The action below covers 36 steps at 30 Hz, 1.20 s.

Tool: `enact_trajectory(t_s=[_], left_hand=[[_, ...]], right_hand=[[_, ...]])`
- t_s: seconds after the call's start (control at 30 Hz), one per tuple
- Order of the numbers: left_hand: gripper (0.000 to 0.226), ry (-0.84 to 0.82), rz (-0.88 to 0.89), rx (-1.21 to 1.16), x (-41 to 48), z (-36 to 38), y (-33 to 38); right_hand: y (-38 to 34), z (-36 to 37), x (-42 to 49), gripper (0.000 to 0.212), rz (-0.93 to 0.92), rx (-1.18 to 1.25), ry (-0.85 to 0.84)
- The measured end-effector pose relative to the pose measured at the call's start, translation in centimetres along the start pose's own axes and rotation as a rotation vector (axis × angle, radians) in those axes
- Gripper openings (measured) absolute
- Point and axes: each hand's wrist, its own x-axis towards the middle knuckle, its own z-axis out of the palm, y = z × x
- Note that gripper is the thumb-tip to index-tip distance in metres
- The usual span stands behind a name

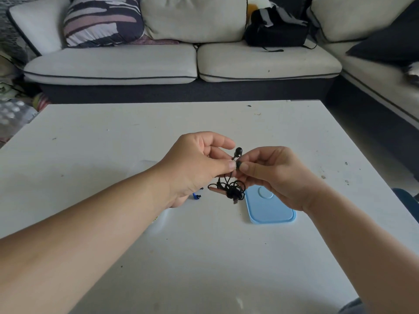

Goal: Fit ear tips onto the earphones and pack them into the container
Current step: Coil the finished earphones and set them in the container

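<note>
We hold the black earphones [229,189] up over the white counter [113,137], between both hands. Our left hand [197,164] pinches the cable just below one earbud [238,151], which sticks up free above the fingers. Our right hand [272,175] pinches the other earbud [238,165] between thumb and forefinger, touching the left thumb. The tangled cable hangs beneath both hands. Just beneath the right hand a light blue container [272,211] lies flat on the counter; we see only its top, not its contents. A small blue piece [196,196] lies by the left wrist
</note>
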Motion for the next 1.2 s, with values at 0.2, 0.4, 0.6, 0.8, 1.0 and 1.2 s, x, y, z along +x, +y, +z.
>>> enact_trajectory(t_s=[0.2, 0.4, 0.6, 0.8, 1.0, 1.2], left_hand=[[0.029, 0.086, 0.062, 0.034, 0.0, -0.1, -0.1], [0.027, 0.139, 0.123, 0.079, 0.2, -0.2, -0.1], [0.026, 0.127, 0.140, 0.057, 0.2, -0.2, -0.1], [0.027, 0.131, 0.145, 0.033, 0.2, -0.1, -0.1], [0.029, 0.123, 0.130, -0.018, 0.4, -0.1, -0.3], [0.029, 0.133, 0.111, -0.073, 0.6, 0.0, -0.4]], right_hand=[[-0.1, 1.0, 0.0, 0.010, 0.025, 0.091, 0.040], [-0.2, 1.3, 0.0, 0.011, 0.066, 0.214, 0.051], [-0.2, 1.2, 0.2, 0.010, 0.111, 0.359, 0.041], [-0.1, 1.1, 0.3, 0.007, 0.141, 0.400, 0.002], [-0.1, 1.2, 0.3, 0.007, 0.130, 0.409, -0.016], [-0.3, 1.8, 0.2, 0.020, 0.078, 0.351, -0.016]])
